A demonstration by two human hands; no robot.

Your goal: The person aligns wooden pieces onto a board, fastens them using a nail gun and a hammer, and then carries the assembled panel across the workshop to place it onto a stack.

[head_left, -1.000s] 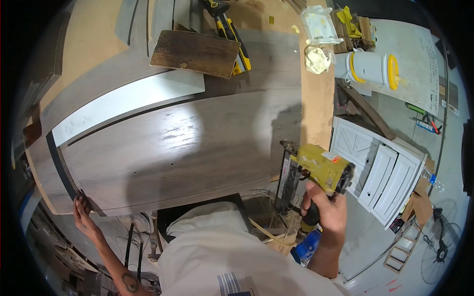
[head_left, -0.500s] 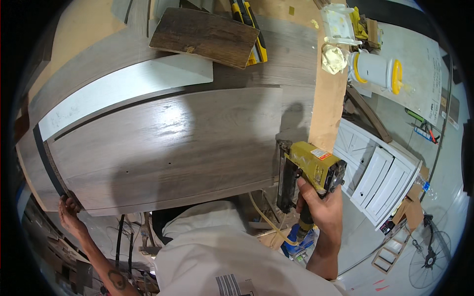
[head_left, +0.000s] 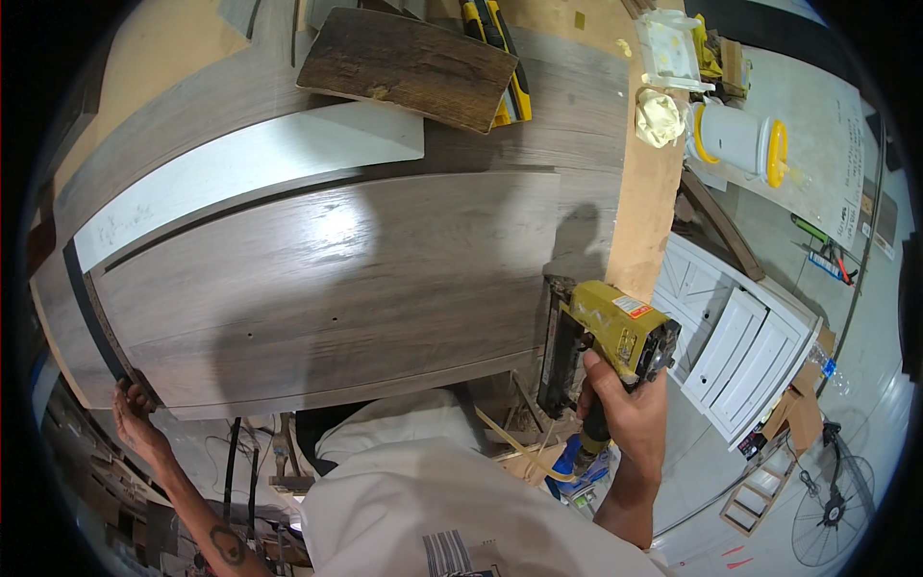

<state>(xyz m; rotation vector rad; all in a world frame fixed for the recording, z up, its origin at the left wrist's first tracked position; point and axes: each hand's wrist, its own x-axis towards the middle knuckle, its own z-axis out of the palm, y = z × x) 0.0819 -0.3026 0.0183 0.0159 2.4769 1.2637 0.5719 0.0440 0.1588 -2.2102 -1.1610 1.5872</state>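
My right hand (head_left: 620, 409) is wrapped round the grip of a yellow-green and black pneumatic nail gun (head_left: 615, 332). The nail gun's nose is at the right end of a grey wood-grain panel (head_left: 385, 279), which lies flat on the worktable. A hose trails from below the grip. At the panel's near left corner, my left hand (head_left: 139, 423) has its fingers closed on the near end of a narrow dark strip (head_left: 91, 303) along the panel's left end. Two small dark holes show in the panel's face. My left fingertips are partly hidden.
Beyond the panel lie a white board (head_left: 260, 168), a dark brown wood offcut (head_left: 409, 67) and a yellow-black level-like tool (head_left: 517, 91). Crumpled pale material (head_left: 660, 118) sits on the right edge. A white cabinet (head_left: 735, 337), a bucket (head_left: 735, 135) and a fan (head_left: 835, 510) stand to the right.
The view has shifted slightly, so the table's things appear a little further right. Both hands keep their holds, and the nail gun stays at the panel's right end.
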